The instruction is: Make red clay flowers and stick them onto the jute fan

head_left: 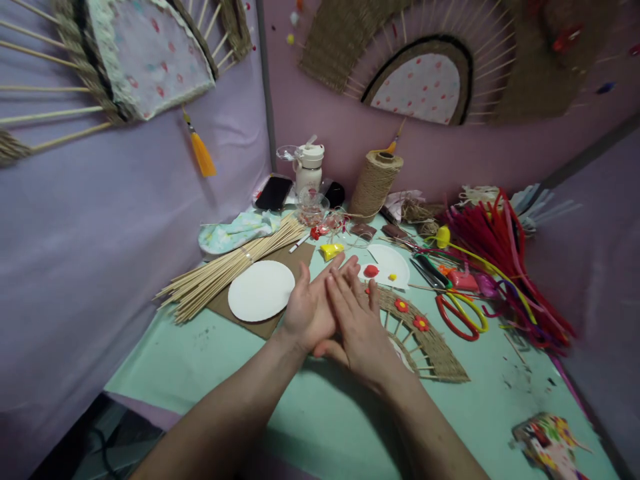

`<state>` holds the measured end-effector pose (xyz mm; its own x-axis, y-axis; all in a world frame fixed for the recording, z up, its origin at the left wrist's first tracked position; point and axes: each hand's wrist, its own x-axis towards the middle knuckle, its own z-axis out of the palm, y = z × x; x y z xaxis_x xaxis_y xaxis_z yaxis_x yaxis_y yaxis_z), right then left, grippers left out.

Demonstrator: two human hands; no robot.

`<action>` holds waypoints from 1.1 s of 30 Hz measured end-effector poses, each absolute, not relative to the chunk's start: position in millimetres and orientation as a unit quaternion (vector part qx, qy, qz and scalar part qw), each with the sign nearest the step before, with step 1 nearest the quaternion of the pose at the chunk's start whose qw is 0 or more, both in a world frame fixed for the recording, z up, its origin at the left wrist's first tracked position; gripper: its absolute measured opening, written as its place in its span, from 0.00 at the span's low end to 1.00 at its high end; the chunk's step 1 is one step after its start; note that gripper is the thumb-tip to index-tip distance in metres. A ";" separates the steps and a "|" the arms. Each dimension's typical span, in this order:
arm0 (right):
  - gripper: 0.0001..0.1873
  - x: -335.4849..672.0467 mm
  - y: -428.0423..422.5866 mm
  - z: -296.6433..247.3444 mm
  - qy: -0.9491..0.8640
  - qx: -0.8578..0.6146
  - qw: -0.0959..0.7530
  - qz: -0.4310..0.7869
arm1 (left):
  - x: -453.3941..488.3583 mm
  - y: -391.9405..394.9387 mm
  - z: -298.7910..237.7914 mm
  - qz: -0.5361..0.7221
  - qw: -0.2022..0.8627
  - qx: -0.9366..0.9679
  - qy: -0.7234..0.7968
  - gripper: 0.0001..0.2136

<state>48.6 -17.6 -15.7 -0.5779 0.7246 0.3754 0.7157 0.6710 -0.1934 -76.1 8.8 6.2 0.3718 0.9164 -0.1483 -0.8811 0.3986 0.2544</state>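
Note:
My left hand (313, 308) is turned palm up with its fingers stretched out. Flat across that palm lies my right hand (361, 333), its fingers straight and its thumb apart. Whatever may be between the two palms is hidden. Just beyond and partly behind my right hand is a twine-wrapped fan (443, 347) with wooden ribs and red flowers with yellow centres. Past my fingertips, a cut white paper plate (397, 267) carries a red lump of clay (371, 271) and a small yellow lump (393, 277). A yellow packet (331, 251) lies close to my left fingertips.
At left, a bundle of wooden sticks (220, 277) and a white disc (261, 291) rest on brown cardboard (267, 328). A twine spool (376, 183) and a white bottle (309, 175) stand behind. On the right are scissors (457, 319) and red pipe cleaners (500, 253).

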 end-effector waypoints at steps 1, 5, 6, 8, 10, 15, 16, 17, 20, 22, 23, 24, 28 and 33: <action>0.49 47.2 -19.3 -14.2 -0.900 -0.377 0.215 0.022 | -79.4 10.1 6.2 0.547 0.824 0.067 0.132 0.35; 0.49 48.9 -19.1 -10.4 -0.927 -0.300 0.220 0.048 | -90.6 15.9 6.1 0.593 0.794 0.057 0.119 0.38; 0.49 50.2 -17.6 -10.6 -0.921 -0.317 0.221 0.045 | -90.4 16.0 6.1 0.596 0.793 0.051 0.116 0.38; 0.51 51.7 -15.3 -11.6 -0.901 -0.371 0.222 0.034 | -86.2 14.2 5.8 0.578 0.807 0.041 0.116 0.39; 0.54 50.7 -15.4 -12.0 -0.891 -0.395 0.222 0.030 | -80.8 11.5 4.9 0.538 0.833 0.032 0.126 0.40; 0.53 46.2 -19.2 -10.0 -0.934 -0.287 0.206 0.050 | -86.4 14.5 4.6 0.560 0.815 0.026 0.145 0.40; 0.51 46.6 -18.6 -10.0 -0.934 -0.292 0.203 0.048 | -88.6 15.6 5.5 0.579 0.803 0.025 0.140 0.40; 0.50 47.4 -17.5 -10.2 -0.927 -0.314 0.201 0.044 | -89.6 16.1 6.6 0.589 0.796 0.023 0.136 0.39; 0.51 48.2 -15.3 -10.7 -0.897 -0.391 0.207 0.028 | -84.5 13.7 8.5 0.557 0.818 0.018 0.142 0.39; 0.52 46.6 -16.6 -9.7 -0.901 -0.376 0.214 0.030 | -80.2 12.1 7.9 0.521 0.839 0.014 0.159 0.40; 0.53 45.5 -18.0 -8.9 -0.911 -0.349 0.216 0.037 | -79.9 12.2 7.2 0.515 0.842 0.014 0.163 0.41; 0.53 44.7 -19.2 -7.9 -0.922 -0.318 0.217 0.046 | -81.1 12.9 6.7 0.523 0.836 0.015 0.163 0.40; 0.49 46.8 -18.7 -6.7 -0.926 -0.303 0.215 0.062 | -89.7 17.0 6.8 0.587 0.799 0.029 0.130 0.41; 0.54 44.7 -17.4 -9.8 -0.898 -0.375 0.228 0.043 | -79.7 12.7 4.0 0.515 0.845 0.013 0.144 0.42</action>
<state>44.7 -17.4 -9.8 -0.6154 0.6922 0.3770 0.6532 0.7155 -0.2476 -79.7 12.7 4.0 0.4288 0.8738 -0.2294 -0.8664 0.4697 0.1695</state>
